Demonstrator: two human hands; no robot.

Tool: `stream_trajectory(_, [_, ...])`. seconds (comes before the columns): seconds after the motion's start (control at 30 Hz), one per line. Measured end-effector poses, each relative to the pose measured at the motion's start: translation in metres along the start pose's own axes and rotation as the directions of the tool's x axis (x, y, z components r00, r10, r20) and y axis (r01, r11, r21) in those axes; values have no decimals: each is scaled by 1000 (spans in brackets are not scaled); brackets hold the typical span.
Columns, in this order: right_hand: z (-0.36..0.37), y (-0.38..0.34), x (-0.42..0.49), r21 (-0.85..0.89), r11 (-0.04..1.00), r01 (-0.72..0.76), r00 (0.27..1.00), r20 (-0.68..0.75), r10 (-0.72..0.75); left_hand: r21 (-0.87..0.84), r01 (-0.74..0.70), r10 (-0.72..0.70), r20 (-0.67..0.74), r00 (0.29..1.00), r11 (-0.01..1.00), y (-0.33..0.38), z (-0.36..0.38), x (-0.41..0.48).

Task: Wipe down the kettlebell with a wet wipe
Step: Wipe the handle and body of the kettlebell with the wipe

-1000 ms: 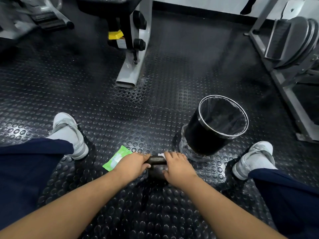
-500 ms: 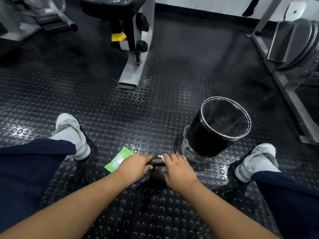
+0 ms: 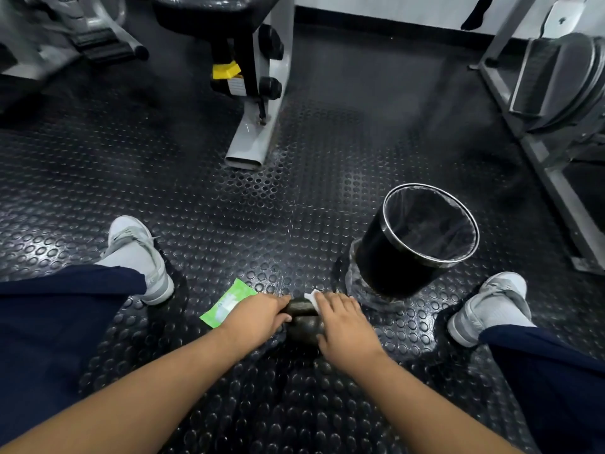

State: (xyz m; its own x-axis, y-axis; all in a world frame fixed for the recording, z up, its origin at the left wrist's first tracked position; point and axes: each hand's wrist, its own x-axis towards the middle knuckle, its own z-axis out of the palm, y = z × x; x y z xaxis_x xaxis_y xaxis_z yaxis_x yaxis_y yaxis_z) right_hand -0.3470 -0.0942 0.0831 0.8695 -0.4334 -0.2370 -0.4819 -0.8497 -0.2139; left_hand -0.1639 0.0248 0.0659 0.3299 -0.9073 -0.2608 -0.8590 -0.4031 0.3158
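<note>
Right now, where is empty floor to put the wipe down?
Bare mat lies between the machine's foot, the left shoe and the trash bin. It is crowded around the kettlebell, with the left hand, right hand, wipe packet and trash bin close.

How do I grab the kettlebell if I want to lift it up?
Grab the kettlebell by its handle, reaching down from above. It stands on the floor with the handle on top, a bar thin enough to wrap; the round body below looks too wide. The left hand holds one end.
</note>
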Motion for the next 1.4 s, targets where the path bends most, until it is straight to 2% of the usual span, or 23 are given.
stream_trajectory(0.13, [-10,-13,23,-31,996,-88,992,90,90,6,9,-9,-7,1000,1000,2,0,-1])
stream_trajectory(0.2, [-9,-30,29,-33,998,-58,993,105,61,-4,11,-11,-7,1000,1000,2,0,-1])
stream_trajectory(0.3, [1,-43,20,-7,1000,15,1000,26,-15,-33,3,-4,-17,1000,999,0,0,0])
stream_trajectory(0.43, [9,-18,-2,-1,997,81,997,-19,-81,-24,-15,15,-12,1000,1000,-1,2,1])
stream_trajectory(0.57, [4,3,6,19,999,-37,999,24,36,-15,2,-2,-6,1000,1000,-3,5,2])
stream_trajectory(0.63, [0,-4,17,38,998,-50,998,45,49,-16,5,-5,-7,1000,1000,-2,5,2])
stream_trajectory(0.77, [0,-29,20,0,997,72,996,56,-72,-34,0,0,-9,1000,999,-2,4,2])
stream_trajectory(0.9, [12,-20,-5,-14,993,115,993,2,-115,-33,-17,17,-21,1000,999,-2,3,1])
stream_trajectory(1.03, [10,-1,-11,-13,999,43,999,10,-43,-6,-5,5,-11,1000,1000,-2,3,1])
stream_trajectory(1.17, [-1,-16,13,3,999,-33,998,52,32,16,-7,8,-11,1000,1000,-1,3,1])
stream_trajectory(1.4, [12,-25,-1,-36,995,98,995,23,-97,-11,-9,9,-22,1000,1000,0,2,1])
